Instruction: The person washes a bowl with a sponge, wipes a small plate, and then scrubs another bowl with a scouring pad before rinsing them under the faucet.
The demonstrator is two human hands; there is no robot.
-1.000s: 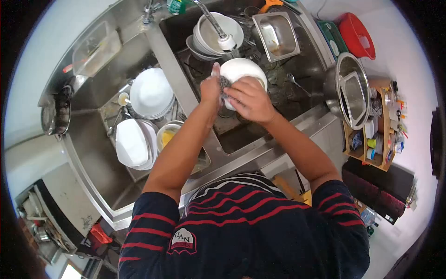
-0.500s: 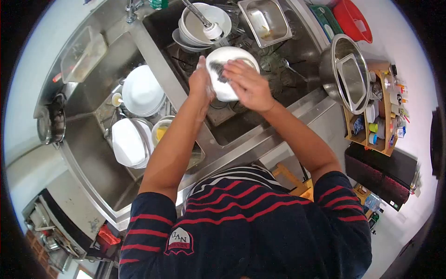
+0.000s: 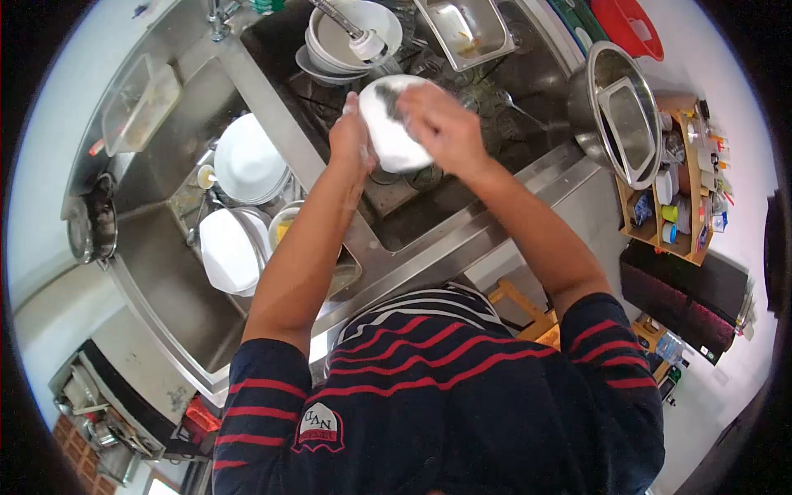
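Observation:
A white bowl (image 3: 394,136), its outer side facing up, is held over the right-hand sink basin under the sprayer tap (image 3: 368,45). My left hand (image 3: 350,139) grips its left edge, with the thumb side up. My right hand (image 3: 441,124) is pressed on the bowl's upper right surface, its fingers bent and smeared by motion. A dark grey patch (image 3: 391,96) shows on the bowl right by those fingertips. Just behind the bowl, a stack of white bowls (image 3: 318,45) stands in the same basin.
Glasses (image 3: 470,92) and a spoon (image 3: 518,105) lie in the right basin, with a steel pan (image 3: 466,29) at its back. The left basin holds stacked white plates (image 3: 247,161) and square dishes (image 3: 227,252). A large steel bowl (image 3: 582,115) rests on the right rim.
My right hand has slid up and slightly left over the bowl, fingers now more bent and blurred. The bowl and my left hand have shifted slightly left and up in view.

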